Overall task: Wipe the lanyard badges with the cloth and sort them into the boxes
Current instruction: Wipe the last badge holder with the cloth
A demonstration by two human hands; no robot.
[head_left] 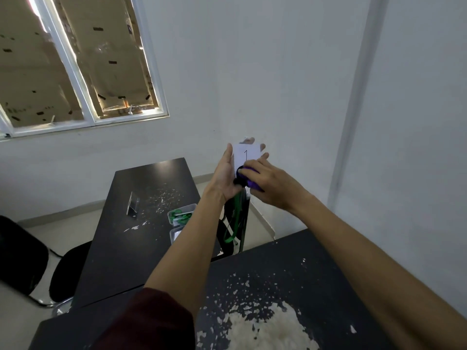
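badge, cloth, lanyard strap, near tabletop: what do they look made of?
badge: white matte card, probably paper; any clear sleeve is hard to tell.
cloth: purple soft fabric, bunched up.
lanyard: green flat woven-looking strap, hanging limp.
tabletop: black matte coated board, probably laminate or paint, flaked to pale patches.

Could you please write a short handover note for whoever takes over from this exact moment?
Left hand holds the badge marked 1 up in the air; its green lanyard hangs below.
Right hand grips the purple cloth against the badge's lower face.
On the far black table, the farther box holds green lanyards; the nearer box is partly hidden.
Done: some lanyards boxed. Left: finish wiping this badge, then box it.
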